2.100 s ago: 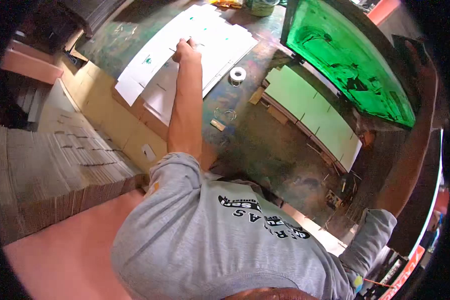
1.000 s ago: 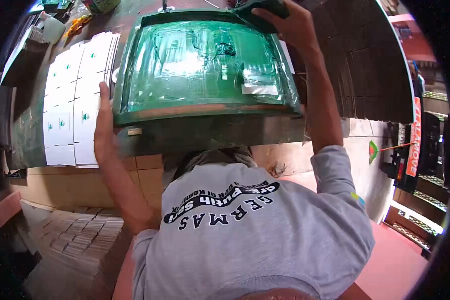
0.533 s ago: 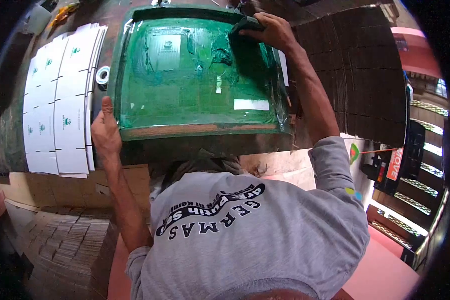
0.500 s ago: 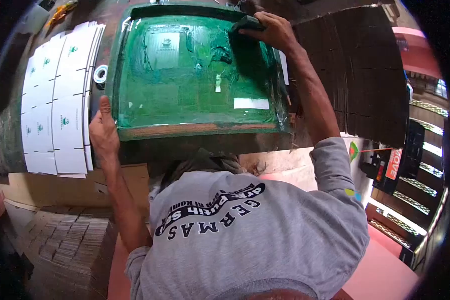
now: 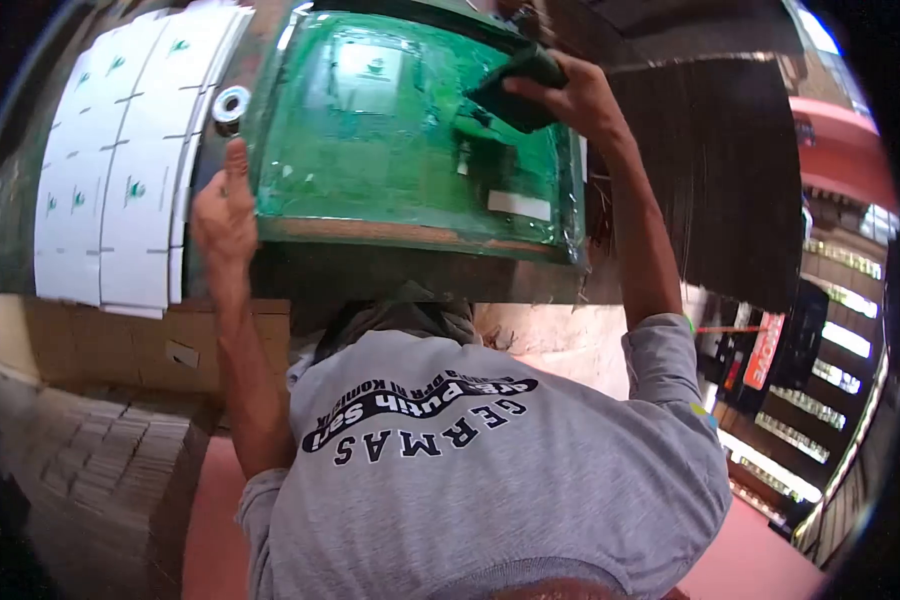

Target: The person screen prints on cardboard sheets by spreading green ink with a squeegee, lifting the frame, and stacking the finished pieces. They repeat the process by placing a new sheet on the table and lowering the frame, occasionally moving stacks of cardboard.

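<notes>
A green, translucent screen (image 5: 370,160) in a wooden frame (image 5: 390,232) lies on the dark table. My right hand (image 5: 580,95) is closed on a dark green squeegee (image 5: 520,88) over the screen's upper right part. At the frame's lower left edge is my left hand (image 5: 226,215), thumb stretched upward and the other fingers mostly hidden. Through the screen shows a pale rectangle with a small logo (image 5: 370,68). A white strip (image 5: 518,205) lies at the screen's lower right. Beside my left thumb stands a roll of tape (image 5: 231,104).
Overlapping white printed sheets (image 5: 120,180) cover the table's left part. Dark boards (image 5: 715,180) extend on the right. Stacked cardboard pieces (image 5: 120,450) sit low at the left, below the tabletop. A red-labelled dark object (image 5: 763,350) is at the far right.
My right hand has brought the squeegee down from the screen's upper edge, and the squeegee is turned. The view has shifted. My left hand remains beside the frame's left edge.
</notes>
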The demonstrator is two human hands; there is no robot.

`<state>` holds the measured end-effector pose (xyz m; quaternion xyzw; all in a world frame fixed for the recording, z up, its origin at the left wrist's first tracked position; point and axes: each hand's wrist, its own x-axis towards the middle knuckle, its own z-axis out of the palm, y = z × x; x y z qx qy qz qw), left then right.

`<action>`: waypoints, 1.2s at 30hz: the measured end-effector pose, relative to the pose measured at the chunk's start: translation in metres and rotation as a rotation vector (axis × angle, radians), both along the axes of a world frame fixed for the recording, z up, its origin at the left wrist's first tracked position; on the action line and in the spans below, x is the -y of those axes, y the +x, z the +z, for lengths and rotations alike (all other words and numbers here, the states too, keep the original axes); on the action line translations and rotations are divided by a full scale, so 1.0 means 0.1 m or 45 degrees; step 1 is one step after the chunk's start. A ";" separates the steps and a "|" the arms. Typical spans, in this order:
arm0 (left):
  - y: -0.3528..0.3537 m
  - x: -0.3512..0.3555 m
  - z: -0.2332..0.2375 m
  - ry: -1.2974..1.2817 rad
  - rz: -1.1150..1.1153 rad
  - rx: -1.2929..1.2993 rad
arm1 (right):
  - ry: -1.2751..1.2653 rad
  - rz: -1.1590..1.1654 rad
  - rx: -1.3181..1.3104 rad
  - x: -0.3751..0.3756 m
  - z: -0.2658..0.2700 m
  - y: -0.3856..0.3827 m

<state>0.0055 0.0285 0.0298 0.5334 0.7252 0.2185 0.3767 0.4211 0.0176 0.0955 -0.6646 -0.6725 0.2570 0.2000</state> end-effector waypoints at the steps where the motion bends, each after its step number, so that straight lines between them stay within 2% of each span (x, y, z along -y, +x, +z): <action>1: -0.02 -0.02 -0.03 0.010 0.001 0.014 | 0.131 0.045 -0.033 -0.20 0.00 -0.17; 2: -0.04 -0.02 -0.08 0.015 -0.006 0.027 | 0.255 0.082 -0.069 -0.36 0.00 -0.35; 4: -0.03 0.02 -0.10 0.042 0.031 0.080 | 0.304 0.058 0.141 -0.69 0.06 -0.80; 5: -0.04 0.01 -0.15 0.045 0.012 0.111 | 0.305 0.062 0.138 -0.86 -0.03 -0.92; 6: -0.05 0.00 -0.16 0.049 -0.007 0.142 | 0.205 0.061 0.412 -0.99 0.16 -1.12; 9: -0.06 0.01 -0.10 0.045 0.023 0.138 | 0.770 0.288 0.772 -1.24 -0.28 -1.25; 10: -0.06 0.00 -0.10 0.043 0.002 0.116 | 0.569 0.316 0.815 -1.28 -0.28 -1.25; 12: -0.05 0.02 -0.07 0.026 0.008 0.148 | 0.755 0.327 0.775 -1.15 -0.44 -1.26; 17: -0.07 -0.01 -0.09 0.018 -0.028 0.144 | 0.761 0.416 0.601 -0.49 -0.36 -1.47; 19: -0.06 -0.01 -0.05 0.029 -0.015 0.146 | 0.786 0.396 0.582 -0.41 -0.30 -1.45; 21: -0.04 0.01 0.00 0.039 -0.003 0.126 | 0.670 0.363 0.602 -0.41 -0.15 -1.36; 22: -0.05 0.00 0.03 0.063 -0.004 0.124 | 0.435 0.218 0.255 -0.37 -0.05 -1.32; 24: -0.06 -0.02 0.10 -0.001 -0.017 0.124 | 0.546 0.013 -0.153 -0.15 0.21 -1.27; 25: -0.09 -0.08 0.06 0.049 -0.057 0.115 | 0.561 0.020 -0.157 -0.05 0.33 -1.22; 26: -0.16 -0.14 0.03 0.061 -0.057 0.108 | 0.728 -0.045 -0.161 0.06 0.43 -1.14; 27: -0.22 -0.18 0.05 0.005 -0.067 0.497 | 0.892 -0.119 -0.165 0.17 0.52 -1.07; 28: -0.16 -0.12 0.36 -0.021 -0.031 0.721 | 0.901 -0.130 -0.172 0.29 0.63 -0.97; 29: -0.11 -0.05 0.67 -0.054 0.012 0.942 | 1.023 -0.179 0.044 0.39 0.74 -0.87; 30: -0.24 -0.28 0.49 -0.130 -0.112 1.164 | 1.133 -0.236 0.265 0.47 0.83 -0.81; 31: -0.17 -0.33 0.66 -0.111 -0.144 1.235 | 1.128 -0.271 0.263 0.50 0.92 -0.79; 32: -0.13 -0.41 0.86 -0.097 -0.182 1.306 | 1.210 -0.345 0.397 0.49 1.03 -0.74; 33: -0.08 -0.47 1.05 -0.131 -0.136 1.241 | 1.288 -0.421 0.540 0.48 1.16 -0.68; 35: 0.13 -0.61 1.17 0.105 -0.139 1.332 | 1.269 -0.509 0.610 0.29 1.43 -0.56; 36: 0.27 -0.70 1.20 0.174 -0.056 1.377 | 1.288 -0.505 0.589 0.18 1.58 -0.53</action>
